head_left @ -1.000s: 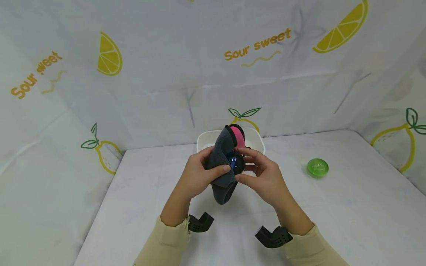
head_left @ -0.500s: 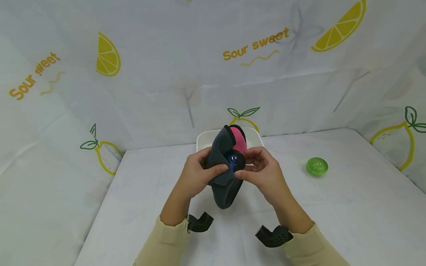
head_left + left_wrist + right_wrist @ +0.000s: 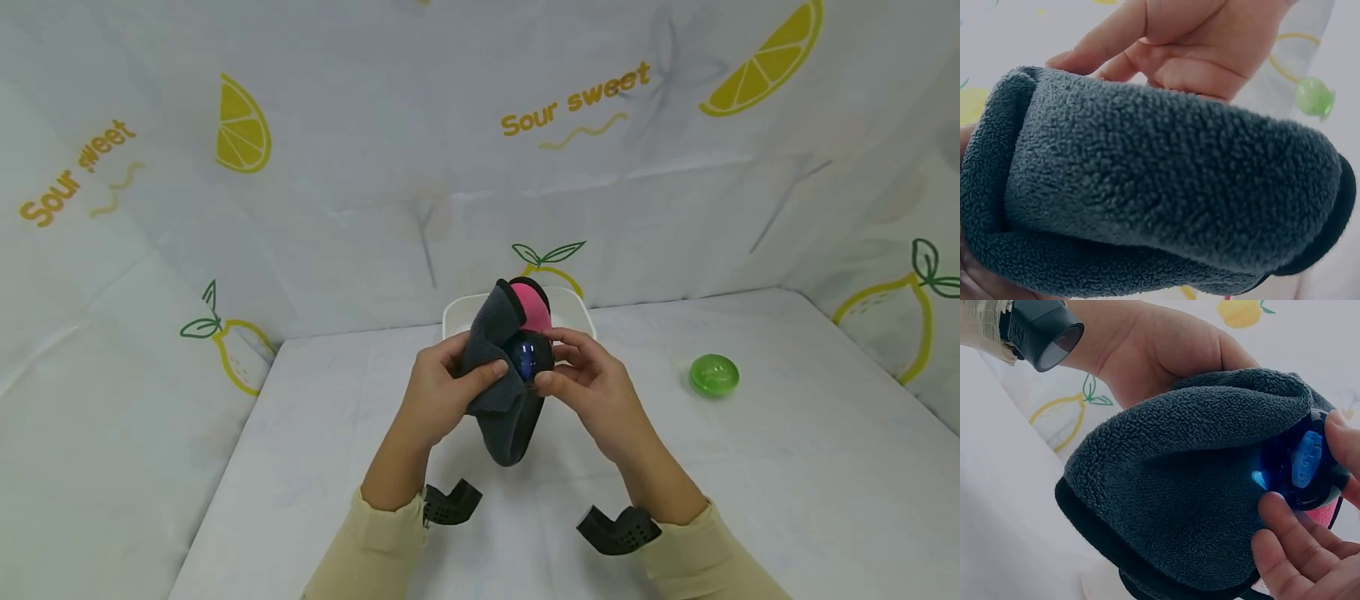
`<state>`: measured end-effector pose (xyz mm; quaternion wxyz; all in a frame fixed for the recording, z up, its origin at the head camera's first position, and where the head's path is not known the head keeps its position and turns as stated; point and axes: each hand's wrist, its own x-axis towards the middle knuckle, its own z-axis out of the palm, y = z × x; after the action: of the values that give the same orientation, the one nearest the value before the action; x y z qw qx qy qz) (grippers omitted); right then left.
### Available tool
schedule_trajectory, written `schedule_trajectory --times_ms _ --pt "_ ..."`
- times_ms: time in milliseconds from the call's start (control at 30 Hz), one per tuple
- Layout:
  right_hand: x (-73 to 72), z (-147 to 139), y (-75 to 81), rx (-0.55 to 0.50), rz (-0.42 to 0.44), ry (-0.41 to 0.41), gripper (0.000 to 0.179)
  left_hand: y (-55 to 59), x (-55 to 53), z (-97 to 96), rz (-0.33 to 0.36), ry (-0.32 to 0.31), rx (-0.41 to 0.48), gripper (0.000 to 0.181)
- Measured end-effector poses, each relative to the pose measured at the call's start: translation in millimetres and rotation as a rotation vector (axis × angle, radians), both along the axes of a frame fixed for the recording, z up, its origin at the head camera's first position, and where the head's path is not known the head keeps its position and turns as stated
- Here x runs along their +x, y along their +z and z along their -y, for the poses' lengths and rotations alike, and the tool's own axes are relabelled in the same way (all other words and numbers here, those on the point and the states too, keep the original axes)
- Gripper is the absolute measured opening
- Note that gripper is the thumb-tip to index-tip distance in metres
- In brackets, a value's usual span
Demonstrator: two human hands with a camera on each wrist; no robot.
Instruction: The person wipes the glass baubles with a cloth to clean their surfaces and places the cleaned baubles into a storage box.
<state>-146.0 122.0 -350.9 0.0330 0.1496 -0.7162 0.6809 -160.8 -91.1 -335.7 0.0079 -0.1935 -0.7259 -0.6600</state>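
Gathered in my left hand is a thick grey fleecy cloth with black edging and a pink reverse side. My left thumb presses on a fold of it. Against the cloth sits a shiny, see-through dark blue ball, held above the table. My right hand pinches this ball between thumb and fingers. The right wrist view shows the blue ball partly tucked in the cloth's fold. In the left wrist view the cloth hides the ball.
A see-through green rounded piece lies on the white-covered table to the right. Behind the hands stands a white container, partly hidden by the cloth. A lemon-printed sheet hangs along the back.
Both hands stay in about the same place, holding the same things. The cloth has tilted a little, my left thumb has moved up slightly, and more of the blue ball shows.
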Motion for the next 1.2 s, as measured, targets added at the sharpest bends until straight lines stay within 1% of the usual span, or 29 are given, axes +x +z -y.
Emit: schedule_trajectory --times_ms 200,333,400,500,633,767,833,967,1100,1200 --pt "2.8 -0.1 1.4 0.038 -0.041 -0.015 0.052 3.4 0.6 0.8 0.009 0.043 0.032 0.024" --pt "4.6 0.8 1.4 0.062 -0.080 -0.021 0.053 3.8 -0.2 2.0 0.006 0.053 0.047 0.023" --pt "5.0 0.9 0.7 0.063 -0.127 -0.008 0.055 3.6 -0.9 2.6 0.008 0.046 0.067 0.024" --pt "4.7 1.2 -0.6 0.053 -0.228 0.026 0.056 2.9 -2.1 4.1 0.022 0.025 0.091 0.029" --pt "4.9 2.2 0.2 0.075 -0.331 0.032 0.055 1.2 -3.4 5.2 0.069 -0.021 0.100 0.041" --pt "6.3 3.1 2.0 0.162 -0.403 -0.002 0.053 -0.4 -3.9 4.1 0.123 -0.049 0.095 0.046" --pt "6.4 3.9 1.7 0.209 -0.437 -0.025 0.052 -1.0 -3.8 3.4 0.131 -0.050 0.083 0.045" --pt "7.4 6.8 1.2 0.311 -0.483 -0.094 0.055 -2.6 -4.1 2.1 0.114 -0.044 0.052 0.045" --pt "10.0 10.0 0.9 0.422 -0.508 -0.172 0.059 -3.5 -4.1 -1.5 0.098 -0.039 0.019 0.049" --pt "11.7 12.5 0.4 0.488 -0.526 -0.215 0.058 -4.2 -4.0 -4.2 0.093 -0.039 0.007 0.050"
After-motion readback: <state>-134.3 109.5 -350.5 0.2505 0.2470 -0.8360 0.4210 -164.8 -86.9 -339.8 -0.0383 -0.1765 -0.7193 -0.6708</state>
